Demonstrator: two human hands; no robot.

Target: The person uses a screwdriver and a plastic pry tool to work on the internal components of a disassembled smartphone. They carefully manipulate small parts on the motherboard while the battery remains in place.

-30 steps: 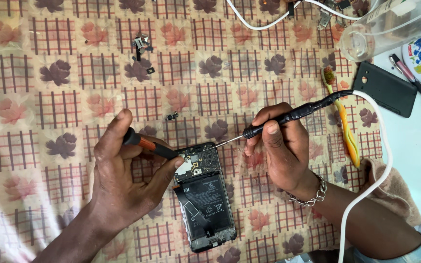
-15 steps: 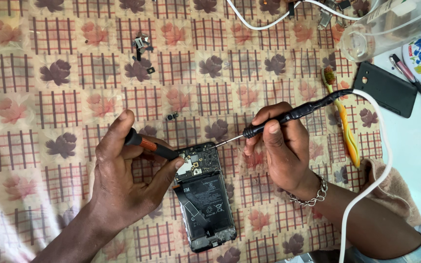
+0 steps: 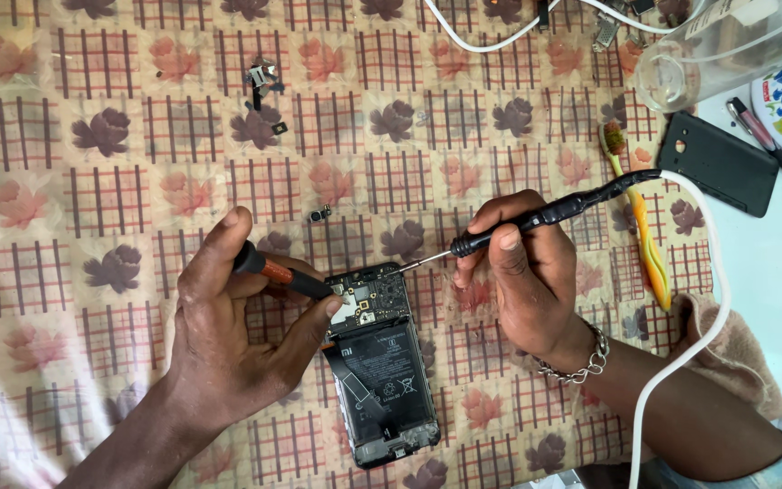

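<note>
Mid-repair: you're working the top board of an opened phone with a tool in each hand.

Your left hand (image 3: 228,353) is closed around a red-handled tool (image 3: 282,274), its tip on the board at the phone's (image 3: 377,362) top end; thumb braces the phone's left edge. Your right hand (image 3: 522,272) pinches a black iron (image 3: 545,215), needle tip touching the same board from the right. Looks like a rework step on one small part, so the next move wants a steady, light touch. The phone lies back-open between your hands, long axis near vertical, top tilted slightly left, pointing away from you. Its back cover (image 3: 717,163) sits well up-right of the phone.
</note>
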